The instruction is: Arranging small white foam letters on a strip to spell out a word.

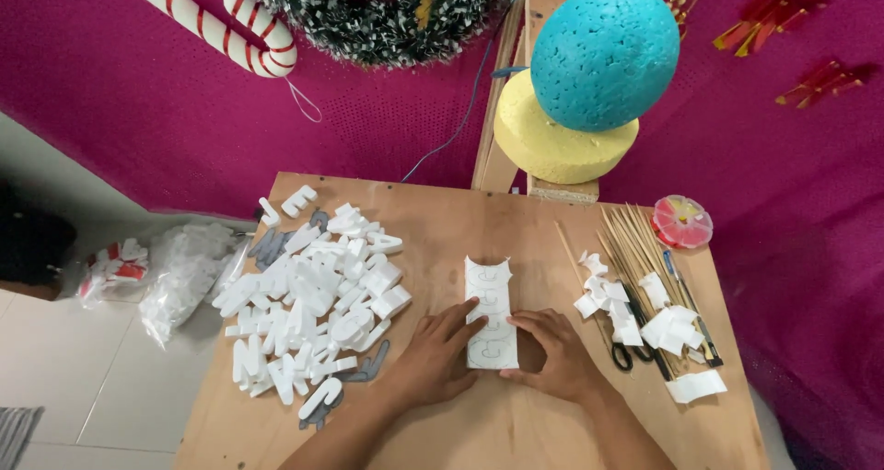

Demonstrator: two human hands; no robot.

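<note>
Both hands are pressing a white foam strip (490, 315) flat on the wooden table (479, 424), near its front middle. The left hand (433, 359) is lying open, fingertips resting on the strip's left edge. The right hand (555, 352) is likewise spread, fingers touching the right edge and lower corner; neither hand is gripping anything. Pencilled outlines are showing on the strip's face, and its far end is cut to a notched curve. The piece looks very light, stiff yet brittle, likely to dent or snap under a pinch, so it is probably best held by its long edges with flat fingers. To the left, a heap of white foam letters (313, 304) is lying well apart; to the right, foam offcuts (645, 318), bamboo skewers (635, 240) and black-handled scissors (626, 348) are lying near.
</note>
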